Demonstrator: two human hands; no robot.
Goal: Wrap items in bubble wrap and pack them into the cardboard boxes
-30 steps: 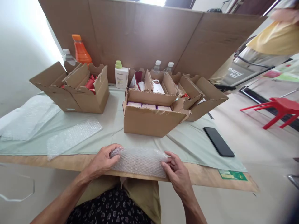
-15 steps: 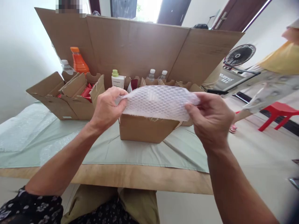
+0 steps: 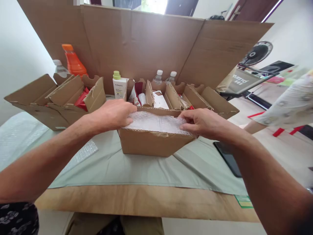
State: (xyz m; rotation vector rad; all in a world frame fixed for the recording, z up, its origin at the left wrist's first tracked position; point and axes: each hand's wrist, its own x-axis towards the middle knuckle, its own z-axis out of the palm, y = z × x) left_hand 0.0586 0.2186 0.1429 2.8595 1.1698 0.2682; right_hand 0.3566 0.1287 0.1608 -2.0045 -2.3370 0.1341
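A sheet of bubble wrap (image 3: pixel 156 122) lies across the top opening of a small cardboard box (image 3: pixel 151 143), partly down between its walls. My left hand (image 3: pixel 117 114) is closed on the sheet's left end, with the fingertips at the box's rim. At the right end, my right hand (image 3: pixel 195 122) pinches the sheet between thumb and fingers. Whatever lies under the bubble wrap is hidden. Just behind stand open cardboard compartments (image 3: pixel 176 96) holding a white box (image 3: pixel 160 100) and a dark red and white packet (image 3: pixel 137 93).
More cardboard bins (image 3: pixel 58 114) with red packets stand at left, near loose bubble wrap (image 3: pixel 22 137). An orange bottle (image 3: pixel 74 62) and a white bottle (image 3: pixel 119 86) are behind. A phone (image 3: pixel 227 160) lies by my right forearm. Another person's patterned clothing (image 3: pixel 288 104) shows at right.
Both hands have lowered the bubble wrap from above the box into its top opening. The view has shifted, and the phone now shows at right. The other person has moved.
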